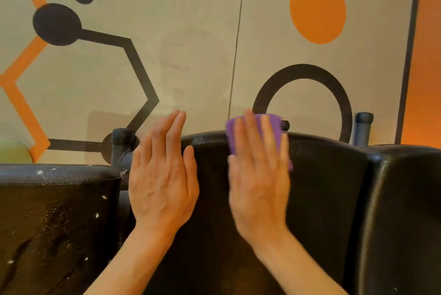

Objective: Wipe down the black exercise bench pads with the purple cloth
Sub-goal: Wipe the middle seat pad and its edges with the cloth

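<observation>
Three black bench pads stand side by side: a left pad (55, 218) speckled with white flecks, a middle pad (322, 187) and a right pad (405, 199). My right hand (259, 175) lies flat with straight fingers on the purple cloth (269, 127), pressing it against the upper part of the middle pad. The cloth pokes out above my fingertips and past the pad's top edge. My left hand (162, 175) is held flat and open at the middle pad's left edge, holding nothing.
A beige wall (198, 32) with black and orange painted shapes rises right behind the pads. Dark metal posts (120, 144) (364, 127) stick up behind them. A narrow gap separates the left pad from the middle one.
</observation>
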The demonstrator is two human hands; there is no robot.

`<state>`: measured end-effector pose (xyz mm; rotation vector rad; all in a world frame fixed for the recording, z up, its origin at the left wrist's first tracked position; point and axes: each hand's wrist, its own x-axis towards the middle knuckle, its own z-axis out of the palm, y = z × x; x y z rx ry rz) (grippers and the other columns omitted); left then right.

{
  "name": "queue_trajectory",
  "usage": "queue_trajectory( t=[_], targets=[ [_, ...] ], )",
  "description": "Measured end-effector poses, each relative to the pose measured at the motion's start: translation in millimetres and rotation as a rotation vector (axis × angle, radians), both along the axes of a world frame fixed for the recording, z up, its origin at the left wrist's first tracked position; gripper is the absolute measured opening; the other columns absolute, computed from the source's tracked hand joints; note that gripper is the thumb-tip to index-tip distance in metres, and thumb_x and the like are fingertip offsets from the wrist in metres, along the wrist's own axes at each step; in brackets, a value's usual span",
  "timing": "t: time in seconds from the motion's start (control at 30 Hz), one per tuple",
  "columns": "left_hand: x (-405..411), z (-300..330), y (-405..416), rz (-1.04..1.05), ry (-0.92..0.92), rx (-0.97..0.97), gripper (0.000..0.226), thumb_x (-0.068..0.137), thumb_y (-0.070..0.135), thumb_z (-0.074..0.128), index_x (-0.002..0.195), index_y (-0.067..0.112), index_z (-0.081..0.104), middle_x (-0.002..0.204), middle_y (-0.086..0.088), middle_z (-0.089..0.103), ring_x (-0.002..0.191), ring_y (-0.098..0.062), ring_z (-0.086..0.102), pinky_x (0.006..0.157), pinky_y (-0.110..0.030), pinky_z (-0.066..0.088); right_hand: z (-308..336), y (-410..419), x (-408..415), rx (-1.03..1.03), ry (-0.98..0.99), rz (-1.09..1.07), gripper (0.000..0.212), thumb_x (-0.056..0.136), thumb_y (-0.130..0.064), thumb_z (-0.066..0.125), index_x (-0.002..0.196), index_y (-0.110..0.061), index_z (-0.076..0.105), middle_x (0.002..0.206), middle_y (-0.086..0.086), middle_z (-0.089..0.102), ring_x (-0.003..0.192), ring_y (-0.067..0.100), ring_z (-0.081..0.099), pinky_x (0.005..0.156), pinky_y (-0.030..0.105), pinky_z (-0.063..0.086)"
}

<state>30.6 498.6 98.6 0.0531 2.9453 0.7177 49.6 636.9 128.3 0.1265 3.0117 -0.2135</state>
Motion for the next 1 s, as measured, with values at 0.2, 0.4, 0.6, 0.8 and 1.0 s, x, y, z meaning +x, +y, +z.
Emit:
queue_trajectory(
  t=[0.2,0.4,0.6,0.8,1.0],
  targets=[
    [-0.8,0.5,-1.0,0.007,0.005,0.017,0.049,0.101,0.028,0.032,0.147,0.01,0.037,0.146,-0.009,0.043,0.128,-0.021,0.041,0.103,-0.032,0.032,9.0,60.5,2.2,0.07,-0.051,0.247,0.05,0.1,-0.018,0.032,0.15,-0.013,0.025,0.157,0.007,0.025,0.147,0.022,0.018,0.122,0.043,0.011],
    [-0.9,0.3,-1.7,-0.009,-0.008,0.002,0.051,0.1,0.027,0.034,0.148,0.011,0.035,0.147,-0.007,0.042,0.125,-0.021,0.043,0.101,-0.032,0.033,7.7,6.2,-21.5,-0.088,0.044,-0.06,0.036,0.1,-0.017,0.037,0.131,-0.011,0.056,0.132,0.005,0.058,0.129,0.02,0.048,0.119,0.044,0.021],
    [-1.2,2.9,-6.3,-0.002,-0.041,0.05,0.056,0.101,0.031,0.034,0.152,0.009,0.026,0.154,-0.009,0.033,0.137,-0.021,0.036,0.113,-0.03,0.027,20.0,27.0,-43.2,-0.137,-0.138,0.207,0.037,0.102,-0.037,0.031,0.119,-0.024,0.061,0.113,-0.01,0.063,0.108,0.004,0.054,0.098,0.022,0.037],
    [43.1,8.6,-14.8,0.191,-0.129,0.134,0.064,0.101,0.033,0.032,0.155,0.007,0.013,0.158,-0.013,0.025,0.146,-0.023,0.025,0.118,-0.036,0.026,23.4,15.3,-43.3,-0.037,-0.051,-0.138,0.037,0.101,-0.028,0.031,0.09,-0.019,0.066,0.084,-0.005,0.061,0.087,0.016,0.059,0.086,0.03,0.04],
    [52.0,-4.0,-11.1,0.192,-0.133,0.068,0.065,0.101,0.03,0.036,0.154,0.001,0.014,0.159,-0.017,0.025,0.145,-0.025,0.027,0.12,-0.031,0.021,8.4,-55.9,-53.1,-0.154,-0.168,0.507,0.036,0.103,-0.031,0.031,0.112,-0.021,0.064,0.107,-0.005,0.068,0.102,0.014,0.059,0.1,0.028,0.039]
  ],
)
